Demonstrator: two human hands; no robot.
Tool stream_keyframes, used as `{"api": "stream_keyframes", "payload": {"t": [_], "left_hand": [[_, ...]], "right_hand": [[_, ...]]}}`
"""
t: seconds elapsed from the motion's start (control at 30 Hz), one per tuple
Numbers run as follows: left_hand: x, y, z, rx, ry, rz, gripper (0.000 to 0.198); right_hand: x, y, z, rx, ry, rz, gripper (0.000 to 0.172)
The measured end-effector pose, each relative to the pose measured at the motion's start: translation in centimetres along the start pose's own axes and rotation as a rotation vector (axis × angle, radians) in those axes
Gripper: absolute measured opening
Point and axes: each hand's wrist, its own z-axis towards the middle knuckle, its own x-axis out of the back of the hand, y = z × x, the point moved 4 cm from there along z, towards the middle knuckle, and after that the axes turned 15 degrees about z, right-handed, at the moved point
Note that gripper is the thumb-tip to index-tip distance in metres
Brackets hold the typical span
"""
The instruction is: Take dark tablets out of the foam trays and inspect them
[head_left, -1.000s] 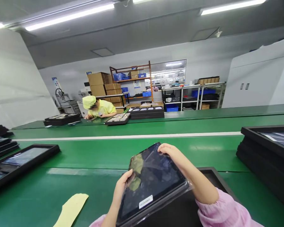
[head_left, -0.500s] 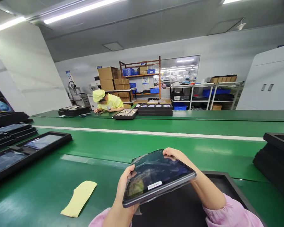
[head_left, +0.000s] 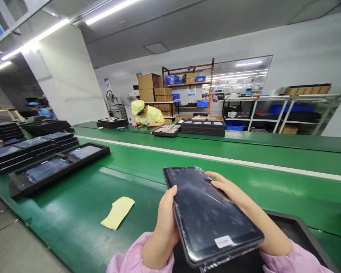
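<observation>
A dark tablet point(head_left: 210, 216) in clear film, with a white barcode label near its lower end, is held tilted above the bench. My left hand point(head_left: 168, 212) grips its left edge, thumb on the screen side and the other fingers hidden beneath. On the far right edge lies my right hand point(head_left: 224, 185), closed around the side with its fingertips near the top corner. Below the tablet sits a black foam tray point(head_left: 290, 223), mostly covered by the tablet and my forearms. To the left a torn piece of yellow paper point(head_left: 118, 213) rests on the green surface.
At the left, a black tray point(head_left: 85, 168) carries tablets, with stacked trays point(head_left: 42, 146) behind it. A white line point(head_left: 187, 154) runs along the green bench point(head_left: 136, 151). Across it, a person in yellow point(head_left: 152, 115) bends over work beside more black trays point(head_left: 201, 128).
The view has swung left, showing more of the left trays. The tablet has turned so its screen faces me more fully. Both hands still hold it, the right hand's fingers shifted along the edge.
</observation>
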Motion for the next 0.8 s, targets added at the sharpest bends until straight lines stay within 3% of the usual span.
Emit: {"api": "stream_keyframes", "payload": {"t": [0.07, 0.17, 0.33, 0.63, 0.8], "left_hand": [[-0.4, 0.2, -0.4, -0.179, -0.051, 0.085, 0.041], [-0.8, 0.1, -0.8, -0.374, -0.098, 0.258, 0.055], [-1.1, -0.7, -0.6, -0.38, -0.129, 0.413, 0.068], [-0.6, -0.7, -1.1, -0.461, -0.067, 0.367, 0.059], [-0.3, -2.4, -1.8, -0.415, -0.175, 0.325, 0.077]], "right_hand": [[-0.5, 2.1, 0.3, -0.062, 0.037, 0.173, 0.051], [-2.1, 4.9, 0.5, -0.085, 0.048, 0.328, 0.033], [-3.5, 6.4, 0.3, -0.1, 0.04, 0.351, 0.03], [-2.9, 6.1, 0.8, -0.036, 0.039, 0.381, 0.04], [-3.0, 6.0, 0.6, 0.005, 0.038, 0.385, 0.042]]}}
